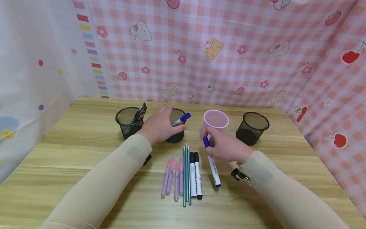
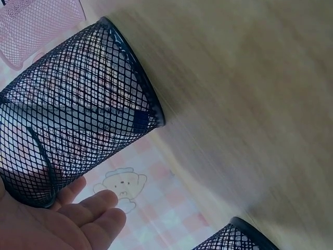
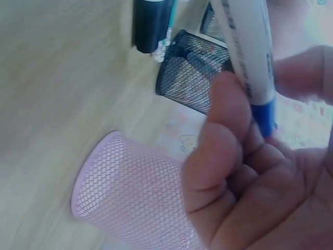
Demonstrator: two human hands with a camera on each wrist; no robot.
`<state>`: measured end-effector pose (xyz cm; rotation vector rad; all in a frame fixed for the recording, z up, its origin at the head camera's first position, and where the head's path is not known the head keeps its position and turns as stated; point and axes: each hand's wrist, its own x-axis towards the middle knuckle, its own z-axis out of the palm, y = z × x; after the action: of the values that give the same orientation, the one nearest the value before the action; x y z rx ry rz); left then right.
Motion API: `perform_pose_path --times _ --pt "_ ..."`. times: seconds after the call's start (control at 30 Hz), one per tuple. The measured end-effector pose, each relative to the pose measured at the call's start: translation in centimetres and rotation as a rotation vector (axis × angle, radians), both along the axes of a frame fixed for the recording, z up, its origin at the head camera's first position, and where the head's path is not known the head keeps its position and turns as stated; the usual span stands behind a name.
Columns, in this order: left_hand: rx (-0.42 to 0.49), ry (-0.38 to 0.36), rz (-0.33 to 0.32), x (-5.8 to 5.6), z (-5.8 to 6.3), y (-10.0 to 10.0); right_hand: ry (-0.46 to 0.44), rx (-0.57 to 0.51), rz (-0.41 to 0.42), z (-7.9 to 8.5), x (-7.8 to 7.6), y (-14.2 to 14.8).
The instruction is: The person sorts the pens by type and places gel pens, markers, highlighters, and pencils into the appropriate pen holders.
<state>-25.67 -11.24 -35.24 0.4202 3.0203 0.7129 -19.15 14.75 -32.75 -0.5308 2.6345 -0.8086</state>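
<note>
My left hand [image 1: 161,125] rests round the rim of a black mesh pen holder [image 2: 93,99], its thumb in front and fingers at the far side. A blue-capped whiteboard marker [image 1: 180,119] leans inside this holder, its cap above the rim. In front of the pink mesh pen holder [image 1: 216,119], my right hand [image 1: 226,144] pinches another blue-capped whiteboard marker [image 1: 214,171] near its cap. That marker tilts, blue end lowest. In the right wrist view its white barrel [image 3: 248,52] passes between thumb and curled fingers.
Pink highlighters [image 1: 176,183], green pencils [image 1: 186,178] and two black-capped markers [image 1: 195,176] lie side by side on the wooden table [image 1: 71,152]. A black mesh holder [image 1: 127,128] with black pens stands left; another black holder [image 1: 251,128] stands right. A checked curtain [image 1: 183,63] hangs behind.
</note>
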Motion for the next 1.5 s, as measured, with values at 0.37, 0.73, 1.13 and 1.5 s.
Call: perform_pose_path --times 0.37,0.73,1.13,1.5 --pt "-0.003 -0.006 -0.007 0.2 0.2 0.1 0.204 -0.326 -0.078 0.7 0.4 0.0" --pt "-0.024 0.002 -0.007 0.0 0.1 0.2 0.390 -0.605 -0.254 0.6 0.3 -0.5" --pt "-0.022 0.009 -0.017 0.1 0.2 0.1 0.552 -0.893 -0.381 0.6 -0.5 -1.8" --pt "-0.005 0.005 -0.008 0.1 0.2 0.1 0.647 -0.915 -0.427 0.7 -1.3 -2.6"
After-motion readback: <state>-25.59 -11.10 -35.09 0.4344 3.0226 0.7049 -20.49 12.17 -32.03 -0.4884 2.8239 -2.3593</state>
